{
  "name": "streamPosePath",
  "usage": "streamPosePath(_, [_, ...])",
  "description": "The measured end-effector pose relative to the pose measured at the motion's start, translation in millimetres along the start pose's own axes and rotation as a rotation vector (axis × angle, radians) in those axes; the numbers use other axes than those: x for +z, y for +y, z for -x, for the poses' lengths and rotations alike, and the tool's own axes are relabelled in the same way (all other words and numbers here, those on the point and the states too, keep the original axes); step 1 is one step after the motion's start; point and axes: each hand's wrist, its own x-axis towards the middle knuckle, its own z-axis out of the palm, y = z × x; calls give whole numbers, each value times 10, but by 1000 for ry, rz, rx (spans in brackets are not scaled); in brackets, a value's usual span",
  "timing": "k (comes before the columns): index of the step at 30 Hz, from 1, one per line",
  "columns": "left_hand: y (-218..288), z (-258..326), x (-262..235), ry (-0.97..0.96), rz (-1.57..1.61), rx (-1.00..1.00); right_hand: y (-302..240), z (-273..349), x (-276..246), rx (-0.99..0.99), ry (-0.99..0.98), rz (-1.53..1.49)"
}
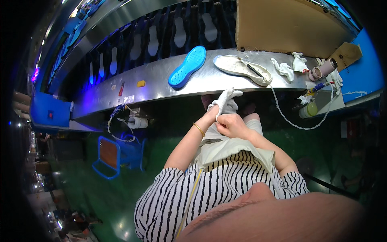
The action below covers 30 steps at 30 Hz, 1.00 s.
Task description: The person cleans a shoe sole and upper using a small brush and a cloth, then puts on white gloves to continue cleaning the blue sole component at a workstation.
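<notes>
A white glove (228, 105) covers my left hand (225, 101), whose fingers stretch forward just off the bench's front edge. My bare right hand (233, 126) is closed at the wrist end of that glove, pinching its cuff. Beyond them on the metal bench (155, 86) lies a blue shoe sole (188, 66). To its right rests a whitish shoe sole (231, 67), with a dark-handled brush-like tool (252, 68) lying across it. A white cord (282, 114) runs from near that sole's end, hanging below the bench edge.
Loose white gloves (284, 70) and pinkish cups (315, 74) crowd the bench's right end. Cardboard (282, 28) stands behind. A rack of foot-shaped pieces (180, 32) lines the back. A yellow block (140, 84) lies left; a blue stool (121, 155) stands below.
</notes>
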Motion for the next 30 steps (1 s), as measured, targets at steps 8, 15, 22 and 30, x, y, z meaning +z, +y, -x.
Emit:
streamPosePath(8, [109,115,161,-93,409,643,27,23,34,102,-149,-170])
streamPosePath(15, [-207,-151,-251,-179,356,417,-46,-92,130,-7,-264,-34])
streamPosePath(22, [91,43,-111,-93,18,455,-107,-80,124,-83,-257,-109])
streamPosePath(30, [493,154,-61,-269,151,932,-349,246,3,420,-674,-934])
